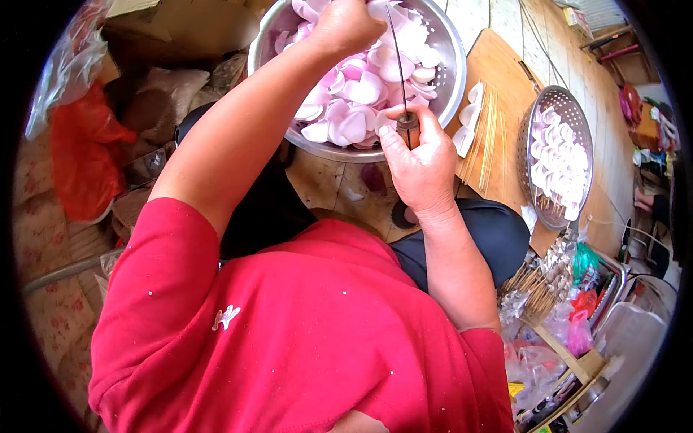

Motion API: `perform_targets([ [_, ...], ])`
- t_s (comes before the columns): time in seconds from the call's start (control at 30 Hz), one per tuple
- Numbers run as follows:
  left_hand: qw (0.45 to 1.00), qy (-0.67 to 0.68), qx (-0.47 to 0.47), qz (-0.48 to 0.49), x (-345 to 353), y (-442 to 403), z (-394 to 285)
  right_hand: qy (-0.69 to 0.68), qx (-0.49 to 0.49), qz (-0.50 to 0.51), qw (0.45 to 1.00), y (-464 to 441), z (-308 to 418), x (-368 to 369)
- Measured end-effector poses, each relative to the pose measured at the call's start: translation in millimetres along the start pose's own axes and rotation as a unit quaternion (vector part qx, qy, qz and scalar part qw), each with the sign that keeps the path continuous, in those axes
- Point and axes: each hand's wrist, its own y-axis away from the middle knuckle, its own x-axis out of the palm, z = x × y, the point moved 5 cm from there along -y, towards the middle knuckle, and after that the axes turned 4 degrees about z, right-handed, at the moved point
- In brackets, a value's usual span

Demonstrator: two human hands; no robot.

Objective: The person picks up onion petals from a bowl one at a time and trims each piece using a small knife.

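Note:
My right hand is closed around the short wooden handle of a tool with a long, thin metal spike. The spike points up and away over a perforated metal basin. Pale pink and white curved pieces that look like onion layers fill the basin. Over the far part of this pile is my left hand, cut by the top of the view. Its fingers are mostly hidden, so I cannot see whether it holds a piece.
A wooden board lies to the right with thin bamboo sticks and a few white pieces. Beyond is a perforated colander of skewered pieces. A red plastic bag and cardboard box are at left.

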Motion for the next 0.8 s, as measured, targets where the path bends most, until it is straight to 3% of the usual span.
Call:
perform_targets([
  [0.07, 0.973, 0.194, -0.112, 0.06, -13.8, 20.4, -13.9, 0.014, 0.01, 0.0, 1.0, -1.1, -4.9, 1.4],
  [0.23, 0.901, 0.374, -0.187, 0.113, -24.7, 66.3, -11.0, 0.096, 0.023, 0.014, 0.995, -2.4, -6.8, 8.2],
  [0.8, 0.85, 0.468, -0.229, 0.082, -53.4, 138.9, 9.4, 0.119, 0.034, 0.074, 0.99, 14.9, -18.8, 43.6],
])
